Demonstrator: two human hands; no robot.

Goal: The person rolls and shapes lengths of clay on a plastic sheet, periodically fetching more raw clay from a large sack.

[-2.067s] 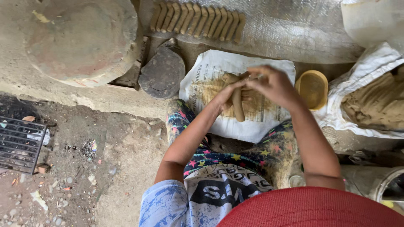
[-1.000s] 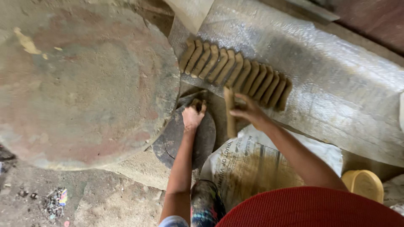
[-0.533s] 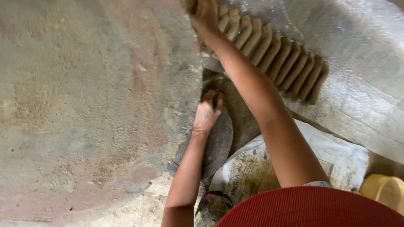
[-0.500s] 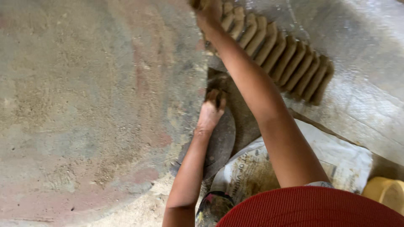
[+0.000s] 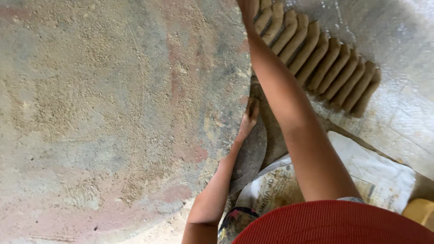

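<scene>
A row of several brown clay rolls lies side by side on a shiny plastic sheet at the upper right. My right hand reaches to the left end of that row at the top edge of the frame; its fingers are cut off, so its grip is hidden. My left hand rests flat, fingers down, on a dark round stone slab, wedged beside the rim of a big round clay-smeared disc.
The big disc fills the left half of the view. A white printed sack lies under my right arm, with a yellow container at the right edge. Red ribbed cloth covers the bottom.
My right hand carried a clay roll from the sack up to the left end of the row. My left hand moved onto the dark slab. The view has closed in on the big disc.
</scene>
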